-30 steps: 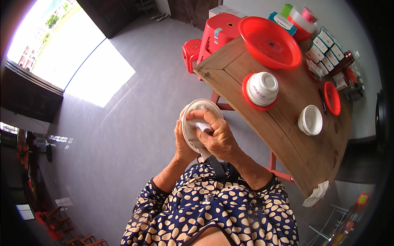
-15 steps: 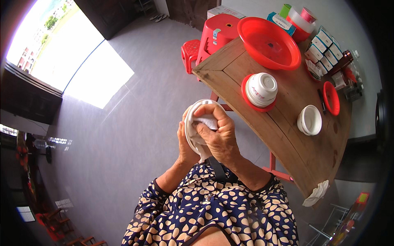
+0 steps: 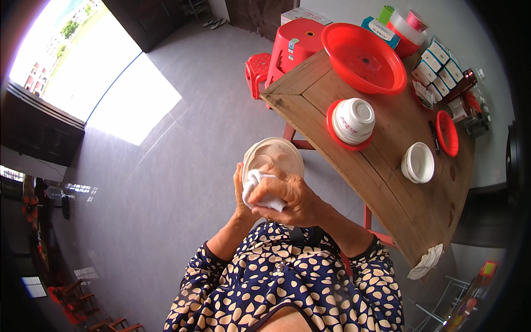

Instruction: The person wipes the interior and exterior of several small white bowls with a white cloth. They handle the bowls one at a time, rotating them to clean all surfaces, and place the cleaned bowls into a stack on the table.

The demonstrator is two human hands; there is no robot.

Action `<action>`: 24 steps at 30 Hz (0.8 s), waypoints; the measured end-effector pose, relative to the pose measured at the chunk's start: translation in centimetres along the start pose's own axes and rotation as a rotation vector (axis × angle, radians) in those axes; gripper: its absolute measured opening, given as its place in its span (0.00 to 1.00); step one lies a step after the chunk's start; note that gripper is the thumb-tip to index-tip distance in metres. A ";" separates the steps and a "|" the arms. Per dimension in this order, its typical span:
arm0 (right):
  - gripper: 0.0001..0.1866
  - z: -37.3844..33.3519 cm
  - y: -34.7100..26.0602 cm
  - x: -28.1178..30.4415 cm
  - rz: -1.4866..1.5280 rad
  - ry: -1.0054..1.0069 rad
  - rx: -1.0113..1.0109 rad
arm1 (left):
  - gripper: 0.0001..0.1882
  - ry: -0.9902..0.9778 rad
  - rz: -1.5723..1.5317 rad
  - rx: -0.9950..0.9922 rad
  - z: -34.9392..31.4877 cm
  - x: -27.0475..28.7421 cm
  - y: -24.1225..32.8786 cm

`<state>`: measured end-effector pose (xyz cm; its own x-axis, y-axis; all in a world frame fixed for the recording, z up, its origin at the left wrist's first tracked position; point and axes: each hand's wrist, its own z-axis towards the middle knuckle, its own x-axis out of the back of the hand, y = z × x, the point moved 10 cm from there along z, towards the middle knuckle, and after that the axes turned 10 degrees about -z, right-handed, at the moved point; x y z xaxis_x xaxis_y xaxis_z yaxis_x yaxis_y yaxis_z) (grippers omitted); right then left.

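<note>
Over the floor in front of my body I hold a white bowl [image 3: 283, 150], its wide round rim turned up toward me. My left hand [image 3: 241, 195] is closed around its near left side, fingers along the outer wall. A bunched white cloth [image 3: 267, 200] is gripped in my right hand [image 3: 296, 195], which presses it at the near left part of the rim. That hand covers part of the bowl's near side. On the wooden table [image 3: 381, 182], to the right, a stack of upside-down white bowls [image 3: 354, 123] stands on a red plate [image 3: 335, 133].
More white bowls [image 3: 417, 162] stand rim-up on the table, with a red basin [image 3: 365, 61] and a red dish [image 3: 447, 133] farther back. Another white cloth [image 3: 426, 261] hangs on the near corner. Red stools [image 3: 293, 47] stand beyond the table's far left corner.
My right hand and the cloth have come out of the bowl's inside to its near left rim. The bowl has turned, so more of its round face shows.
</note>
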<state>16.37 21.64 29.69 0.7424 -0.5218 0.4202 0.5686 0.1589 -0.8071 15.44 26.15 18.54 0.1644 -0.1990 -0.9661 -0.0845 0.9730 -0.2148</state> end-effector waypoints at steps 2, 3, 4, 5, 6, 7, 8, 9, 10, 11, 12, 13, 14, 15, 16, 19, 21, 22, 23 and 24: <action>0.11 -0.3 -0.7 -0.3 -0.010 -0.022 0.138 | 0.32 0.110 0.229 -0.044 0.0 0.4 0.5; 0.11 -0.4 -0.7 -0.5 -0.067 -0.065 0.144 | 0.32 0.230 0.396 -0.083 -0.1 -0.2 0.6; 0.10 -0.8 -0.8 -0.6 -0.124 -0.108 0.150 | 0.31 0.350 0.563 -0.122 -0.3 -0.2 1.1; 0.10 -1.1 -1.0 -0.6 -0.179 -0.151 0.160 | 0.30 0.333 0.602 -0.108 -0.2 -0.2 1.1; 0.10 -1.3 -1.3 -0.5 -0.232 -0.197 0.147 | 0.30 0.316 0.642 -0.094 -0.1 -0.1 1.3; 0.10 -1.6 -1.1 -0.6 -0.286 -0.264 0.129 | 0.29 0.298 0.681 -0.080 -0.1 0.1 1.4; 0.10 -2.0 -0.7 -0.5 -0.338 -0.330 0.112 | 0.29 0.294 0.671 -0.056 -0.2 0.3 1.1; 0.09 -2.3 -0.3 -0.4 -0.390 -0.397 0.095 | 0.29 0.323 0.644 -0.045 -0.3 0.7 1.1; 0.08 -2.3 0.2 -0.1 -0.386 -0.465 0.027 | 0.29 0.352 0.616 -0.035 -0.5 1.1 1.1; 0.09 -1.7 0.0 1.2 -0.455 -0.322 0.033 | 0.29 0.381 0.587 -0.018 -0.5 1.4 0.9; 0.10 -1.2 -0.3 2.3 -0.521 -0.179 0.040 | 0.29 0.395 0.596 -0.020 -0.4 1.3 0.9; 0.11 -0.8 -0.6 3.3 -0.586 -0.035 0.047 | 0.30 0.408 0.606 -0.022 -0.4 1.0 0.7; 0.17 -0.6 -0.8 3.0 -0.683 0.006 0.085 | 0.30 0.422 0.616 -0.023 -0.3 0.7 0.5; 0.18 -0.2 -0.8 2.2 -0.719 0.013 0.118 | 0.31 0.436 0.626 -0.026 -0.3 0.6 0.5; 0.20 0.1 -0.9 1.3 -0.756 0.020 0.151 | 0.31 0.407 0.585 -0.054 0.0 0.8 0.5; 0.22 0.3 -0.2 0.4 -0.899 0.002 0.152 | 0.34 0.491 0.692 -0.040 -0.2 0.3 0.5; 0.22 0.0 0.9 0.2 -0.921 -0.062 0.049 | 0.34 0.460 0.692 -0.084 -0.2 1.2 1.4; 0.20 0.2 0.5 0.4 -0.919 -0.073 0.039 | 0.34 0.466 0.683 -0.102 -0.3 1.4 1.7; 0.20 0.1 0.8 0.2 -0.876 -0.116 -0.010 | 0.34 0.471 0.672 -0.115 -0.3 1.7 1.8; 0.20 -0.1 1.2 -0.1 -0.831 -0.158 -0.059 | 0.35 0.497 0.653 -0.124 -0.3 1.9 1.9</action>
<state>16.89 21.77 28.65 0.1344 -0.3254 0.9360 0.9352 -0.2706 -0.2284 15.29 27.57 16.28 -0.4064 0.3446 -0.8462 -0.1247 0.8966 0.4250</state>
